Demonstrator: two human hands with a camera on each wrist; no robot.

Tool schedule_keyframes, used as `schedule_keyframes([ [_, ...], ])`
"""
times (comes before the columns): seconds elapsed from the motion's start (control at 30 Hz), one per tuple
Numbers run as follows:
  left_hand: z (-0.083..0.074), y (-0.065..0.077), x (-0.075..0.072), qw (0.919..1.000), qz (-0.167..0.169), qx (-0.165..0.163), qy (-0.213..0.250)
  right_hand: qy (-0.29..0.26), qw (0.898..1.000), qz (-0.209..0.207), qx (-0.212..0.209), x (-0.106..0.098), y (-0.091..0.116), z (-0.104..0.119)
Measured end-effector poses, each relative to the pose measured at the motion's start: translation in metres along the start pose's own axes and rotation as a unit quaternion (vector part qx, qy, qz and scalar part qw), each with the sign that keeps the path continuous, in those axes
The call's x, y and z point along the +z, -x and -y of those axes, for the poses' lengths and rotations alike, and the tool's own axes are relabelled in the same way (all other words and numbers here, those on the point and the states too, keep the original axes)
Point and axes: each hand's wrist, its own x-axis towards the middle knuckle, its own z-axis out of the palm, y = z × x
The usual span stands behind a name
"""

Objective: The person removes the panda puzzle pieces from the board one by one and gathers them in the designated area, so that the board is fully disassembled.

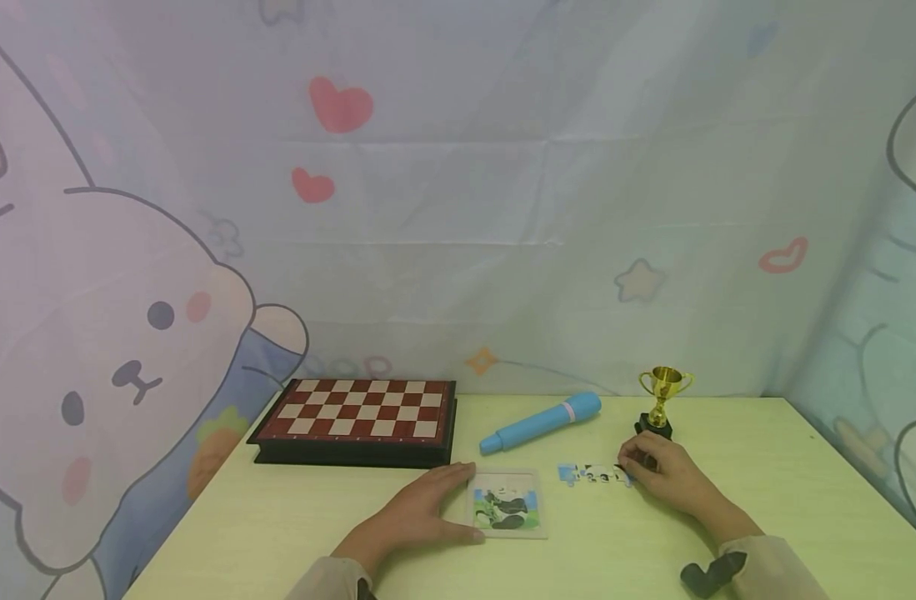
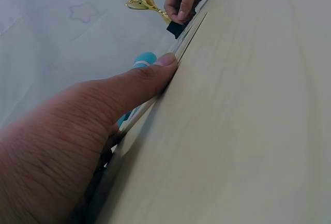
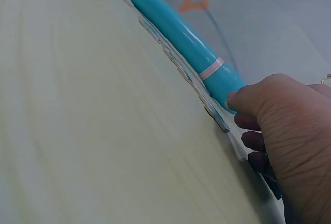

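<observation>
My left hand (image 1: 420,512) rests at the left side of a square puzzle tray (image 1: 543,536), index fingertip near its far corner and thumb at its near edge. A partly assembled panda picture (image 1: 505,507) lies in the tray. In the left wrist view the straight thumb (image 2: 139,81) lies along the tray edge; the other fingers are mostly hidden. My right hand (image 1: 671,477), fingers loosely curled, is just over the right end of a row of loose puzzle pieces (image 1: 598,473). The right wrist view has these fingers (image 3: 253,141) close to the row, nothing visible between them.
A blue microphone-shaped tube (image 1: 540,423) lies behind the pieces. A gold trophy cup (image 1: 662,396) on a black base stands just beyond my right hand. At the back left sits a red-and-white chessboard box (image 1: 363,412). A patterned cloth (image 1: 458,208) hangs behind the table.
</observation>
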Motion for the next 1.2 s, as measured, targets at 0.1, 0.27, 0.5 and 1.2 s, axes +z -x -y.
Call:
schedule_keyframes([
  [0.1,0.000,0.000,0.000,1.0000,0.001,0.003,0.000,0.001,1.000,-0.004,-0.009,0.000,0.000,0.001],
  [0.27,0.000,0.000,0.000,1.0000,-0.001,0.004,0.005,0.002,1.000,-0.011,-0.016,0.001,-0.001,0.002],
  [0.5,0.002,0.001,0.001,1.0000,-0.002,0.002,0.005,-0.005,0.999,-0.022,-0.047,0.009,-0.007,0.010],
  [1.2,0.005,0.000,0.002,0.9999,0.007,-0.007,0.003,-0.044,0.977,0.108,-0.178,0.113,-0.060,0.123],
])
